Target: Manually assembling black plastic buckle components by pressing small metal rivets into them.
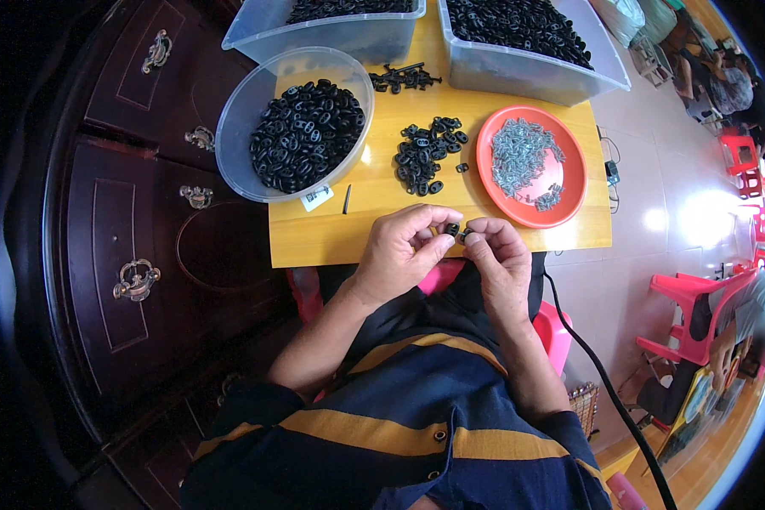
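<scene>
Near the front edge of the yellow table, my left hand [406, 252] pinches a small black oval plastic piece [452, 229] between thumb and fingertips. My right hand [501, 262] is closed on a second small dark piece [466, 235], its tip almost meeting the first one. Whether the two pieces touch is too small to tell. Beyond my hands lies a loose heap of black two-holed oval plastic pieces [421, 161], with a single one [461, 167] apart from it. To the right, a red plate [571, 204] carries many small shiny metal parts [518, 153].
A round clear tub [229, 161] full of black pieces stands at left, a dark stick [347, 199] nearby. Two large clear bins [340, 38] line the far side, with black pins [408, 78] before them. Dark wooden drawers [119, 280] flank the left; a black cable [595, 357] runs right.
</scene>
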Available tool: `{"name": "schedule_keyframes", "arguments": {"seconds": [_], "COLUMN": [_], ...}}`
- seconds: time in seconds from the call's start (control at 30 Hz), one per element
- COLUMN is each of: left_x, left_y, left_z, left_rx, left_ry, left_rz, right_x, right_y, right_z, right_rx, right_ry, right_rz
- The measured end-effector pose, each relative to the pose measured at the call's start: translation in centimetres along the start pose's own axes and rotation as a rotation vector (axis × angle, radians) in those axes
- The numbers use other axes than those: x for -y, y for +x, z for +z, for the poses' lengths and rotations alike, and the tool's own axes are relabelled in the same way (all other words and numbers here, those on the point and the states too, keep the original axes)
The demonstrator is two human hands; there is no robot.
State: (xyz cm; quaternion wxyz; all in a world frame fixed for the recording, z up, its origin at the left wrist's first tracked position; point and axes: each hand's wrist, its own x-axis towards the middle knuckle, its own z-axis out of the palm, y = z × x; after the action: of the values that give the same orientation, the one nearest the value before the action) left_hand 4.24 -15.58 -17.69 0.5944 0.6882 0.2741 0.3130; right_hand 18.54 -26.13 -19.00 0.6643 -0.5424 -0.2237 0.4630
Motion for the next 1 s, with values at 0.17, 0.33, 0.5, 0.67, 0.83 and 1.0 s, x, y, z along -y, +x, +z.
{"name": "schedule_keyframes", "arguments": {"seconds": [0.17,0.33,0.5,0.67,0.83,1.0], "left_x": [0.17,0.16,0.16,0.26,0.23,0.83], "left_y": [0.0,0.03,0.04,0.06,0.01,-0.03], "left_z": [0.05,0.04,-0.05,-0.07,0.02,-0.07], "left_rx": [-0.007,0.002,0.01,0.014,0.029,0.072], "left_ry": [-0.003,0.022,0.032,0.025,0.017,-0.196], "left_rz": [0.012,0.009,0.004,0.002,-0.024,-0.124], "right_x": [-0.03,0.07,0.13,0.12,0.34,0.55], "right_y": [0.11,0.07,0.07,0.1,0.11,0.12], "right_z": [-0.03,-0.17,-0.16,-0.3,-0.28,-0.48], "right_rx": [-0.001,-0.004,-0.004,0.003,0.002,0.01], "right_ry": [-0.023,-0.032,-0.054,-0.069,-0.092,-0.059], "right_rz": [0.004,0.018,0.008,0.008,0.008,0.035]}}
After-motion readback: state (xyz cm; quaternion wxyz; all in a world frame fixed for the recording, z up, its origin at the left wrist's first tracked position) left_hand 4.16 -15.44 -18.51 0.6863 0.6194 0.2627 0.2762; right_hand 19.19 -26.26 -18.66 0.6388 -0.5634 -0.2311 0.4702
